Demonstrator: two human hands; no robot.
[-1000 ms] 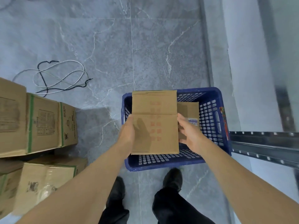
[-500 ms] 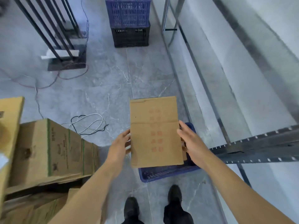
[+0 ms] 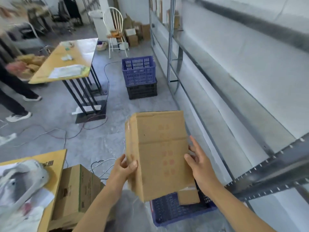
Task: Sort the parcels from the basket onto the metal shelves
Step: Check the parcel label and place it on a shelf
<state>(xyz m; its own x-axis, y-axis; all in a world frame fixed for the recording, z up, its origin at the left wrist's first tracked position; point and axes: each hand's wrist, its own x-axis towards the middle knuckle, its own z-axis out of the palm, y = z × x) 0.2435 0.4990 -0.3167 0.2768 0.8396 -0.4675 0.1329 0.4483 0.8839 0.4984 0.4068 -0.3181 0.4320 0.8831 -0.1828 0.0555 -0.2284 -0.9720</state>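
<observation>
I hold a brown cardboard parcel [image 3: 158,151] with faint red print in both hands, raised above the blue basket [image 3: 168,213] on the floor. My left hand [image 3: 124,168] grips its left lower edge, thumb on the front face. My right hand [image 3: 199,162] presses against its right side with fingers spread. Another small cardboard parcel [image 3: 189,195] lies in the basket, partly hidden by the held one. The metal shelves [image 3: 260,178] run along the right, their near perforated rail level with my right forearm.
Cardboard boxes [image 3: 78,190] stand at lower left beside a table with a grey bag [image 3: 21,180]. Ahead are stacked blue and black crates [image 3: 139,76], a wooden table [image 3: 66,62], a white chair [image 3: 115,30], floor cables [image 3: 55,133], and a person's legs [image 3: 15,96] at far left.
The parcel has come up out of the basket and tilted, showing its left side. My view has swung upward from the floor to the room and shelves.
</observation>
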